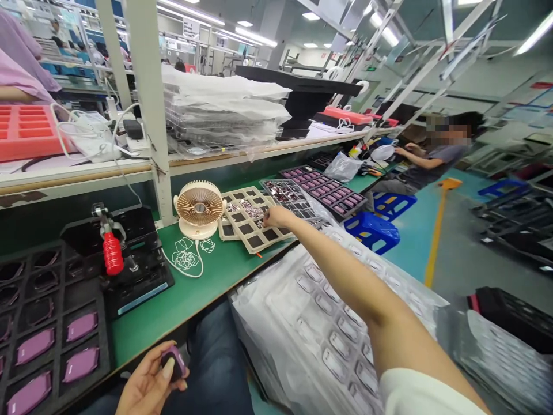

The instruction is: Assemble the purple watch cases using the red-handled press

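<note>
While our left hand curls round a small purple part, thumb on top, just below the desk edge, our right hand lies stretched out on the beige tray among shiny pieces; whether its fingers pinch one we cannot tell. The part looks light, stiff and smooth, so we judge an edge pinch best.

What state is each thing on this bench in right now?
left hand: closed on the small purple part, below the bench edge.
right hand: arm stretched out, fingertips at the beige tray; grip unclear.
beige tray: partly filled, near compartments empty.
black tray: purple parts in the near pockets only.
desk fan: upright; spinning or not, cannot tell.
red-handled clamp: handle upright.
</note>
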The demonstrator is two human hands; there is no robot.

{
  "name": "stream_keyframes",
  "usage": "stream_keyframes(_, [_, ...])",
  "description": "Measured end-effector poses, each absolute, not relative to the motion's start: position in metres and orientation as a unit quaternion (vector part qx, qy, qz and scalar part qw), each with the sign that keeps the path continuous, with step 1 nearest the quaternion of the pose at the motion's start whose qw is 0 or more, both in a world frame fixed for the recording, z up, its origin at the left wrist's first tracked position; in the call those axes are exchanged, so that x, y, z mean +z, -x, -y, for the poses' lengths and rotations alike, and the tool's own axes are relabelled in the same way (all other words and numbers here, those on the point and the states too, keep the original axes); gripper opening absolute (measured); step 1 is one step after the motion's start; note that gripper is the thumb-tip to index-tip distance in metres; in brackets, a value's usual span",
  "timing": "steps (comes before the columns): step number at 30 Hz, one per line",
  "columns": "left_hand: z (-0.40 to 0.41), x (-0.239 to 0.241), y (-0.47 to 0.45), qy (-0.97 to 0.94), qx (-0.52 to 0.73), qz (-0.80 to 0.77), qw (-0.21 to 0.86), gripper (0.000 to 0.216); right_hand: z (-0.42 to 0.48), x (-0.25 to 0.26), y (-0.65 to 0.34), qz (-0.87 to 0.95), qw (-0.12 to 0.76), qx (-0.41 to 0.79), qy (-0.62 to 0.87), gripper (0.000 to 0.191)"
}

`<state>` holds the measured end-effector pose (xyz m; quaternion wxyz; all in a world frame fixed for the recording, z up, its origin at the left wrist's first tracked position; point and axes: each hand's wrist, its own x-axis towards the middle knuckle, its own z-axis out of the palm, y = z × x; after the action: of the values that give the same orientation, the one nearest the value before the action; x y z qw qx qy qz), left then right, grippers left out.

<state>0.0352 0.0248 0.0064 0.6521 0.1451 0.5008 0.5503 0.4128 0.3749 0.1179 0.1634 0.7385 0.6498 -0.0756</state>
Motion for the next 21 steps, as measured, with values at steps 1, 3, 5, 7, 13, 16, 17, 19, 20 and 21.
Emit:
stream_keyframes(1, [-0.026,0.009,-0.036,-0.149,0.552,-0.495,0.654,0.051,-0.374,0.12,-0.413,-0.651,0.159,-0.074,-0.738,0.034])
stream_keyframes(3, [-0.028,0.015,-0.039,-0.152,0.559,-0.485,0.655,0.048,-0.371,0.127,-0.412,-0.655,0.145,-0.069,-0.738,0.031])
stream_keyframes(5, [-0.031,0.023,-0.041,-0.147,0.572,-0.48,0.649,0.047,-0.365,0.136,-0.409,-0.661,0.121,-0.063,-0.738,0.026])
stream_keyframes(7, [-0.034,0.031,-0.041,-0.136,0.587,-0.471,0.645,0.045,-0.354,0.146,-0.399,-0.668,0.082,-0.049,-0.738,0.022])
stream_keyframes(13, [-0.046,0.039,-0.031,-0.13,0.643,-0.408,0.634,0.038,-0.241,0.145,-0.304,-0.772,-0.212,-0.235,-0.552,0.03])
stream_keyframes(16, [-0.048,0.039,-0.026,-0.157,0.667,-0.388,0.617,0.03,-0.163,0.134,-0.246,-0.777,-0.279,-0.418,-0.378,0.02])
stream_keyframes(17, [-0.047,0.039,-0.024,-0.164,0.674,-0.384,0.61,0.029,-0.144,0.13,-0.231,-0.766,-0.291,-0.448,-0.358,0.017])
stream_keyframes(19, [-0.045,0.04,-0.022,-0.174,0.684,-0.381,0.597,0.027,-0.121,0.124,-0.21,-0.744,-0.308,-0.485,-0.342,0.011])
stream_keyframes(20, [-0.044,0.04,-0.02,-0.178,0.688,-0.383,0.59,0.027,-0.116,0.123,-0.203,-0.736,-0.314,-0.497,-0.337,0.01])
stream_keyframes(21, [-0.042,0.04,-0.018,-0.18,0.69,-0.388,0.583,0.027,-0.113,0.121,-0.199,-0.73,-0.316,-0.508,-0.331,0.009])
